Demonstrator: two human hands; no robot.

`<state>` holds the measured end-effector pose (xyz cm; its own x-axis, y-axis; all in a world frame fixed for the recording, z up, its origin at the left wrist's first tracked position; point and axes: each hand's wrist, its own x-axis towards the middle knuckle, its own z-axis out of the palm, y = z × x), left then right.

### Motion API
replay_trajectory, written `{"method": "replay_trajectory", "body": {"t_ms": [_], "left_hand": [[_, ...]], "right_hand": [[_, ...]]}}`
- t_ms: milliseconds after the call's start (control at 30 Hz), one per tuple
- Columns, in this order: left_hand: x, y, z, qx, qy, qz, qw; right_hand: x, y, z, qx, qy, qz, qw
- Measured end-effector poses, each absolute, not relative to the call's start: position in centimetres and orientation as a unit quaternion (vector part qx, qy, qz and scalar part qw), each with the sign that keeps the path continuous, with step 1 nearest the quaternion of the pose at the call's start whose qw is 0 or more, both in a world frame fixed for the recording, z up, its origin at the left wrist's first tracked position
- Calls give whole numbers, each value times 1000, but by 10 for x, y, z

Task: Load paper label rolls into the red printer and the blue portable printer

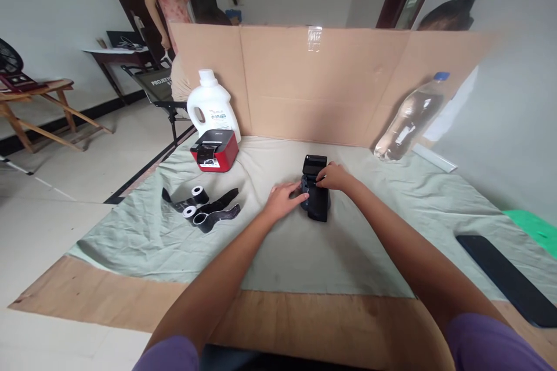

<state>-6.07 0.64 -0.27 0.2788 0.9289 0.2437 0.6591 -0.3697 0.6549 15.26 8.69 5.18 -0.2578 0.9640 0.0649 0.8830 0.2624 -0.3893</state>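
Near the middle of the cloth is a small dark device that looks like a portable printer (304,196), its black lid (314,166) raised at the back. A wide black paper strip (318,203) runs out of it and down over its front. My left hand (285,200) grips the device's left side, thumb toward the front and fingers farther back. From the right, my right hand (334,177) reaches to the open top, fingers bent and closed at the strip's upper end; the fingertips are partly hidden.
To the left lie several black paper rolls (200,214) with loose tails. Behind them stand a red and black label printer (223,156) and a white jug (211,101). A clear bottle (409,119) leans on the cardboard screen (308,87). A dark phone-like slab (507,278) lies right. Someone stands behind.
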Motion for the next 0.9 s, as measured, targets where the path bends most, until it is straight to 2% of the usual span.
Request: {"method": "replay_trajectory", "body": {"t_ms": [200,433,567,667,767,900], "left_hand": [[-61,5,-3,770,513,310,219],[-61,4,-1,769,513,313,217],[-61,8,-6,749,487,368,258],[-67,13,-3,650,463,495,343],[-80,9,16,555,435,605,370],[-96,-10,51,609,384,588,369]], "right_hand": [[142,92,58,-627,-765,136,48],[146,65,98,-628,-768,124,12],[143,43,128,-633,-744,209,48],[136,24,141,-617,-722,296,104],[123,7,146,-580,-730,325,160],[101,-7,148,-513,-769,330,189]]}}
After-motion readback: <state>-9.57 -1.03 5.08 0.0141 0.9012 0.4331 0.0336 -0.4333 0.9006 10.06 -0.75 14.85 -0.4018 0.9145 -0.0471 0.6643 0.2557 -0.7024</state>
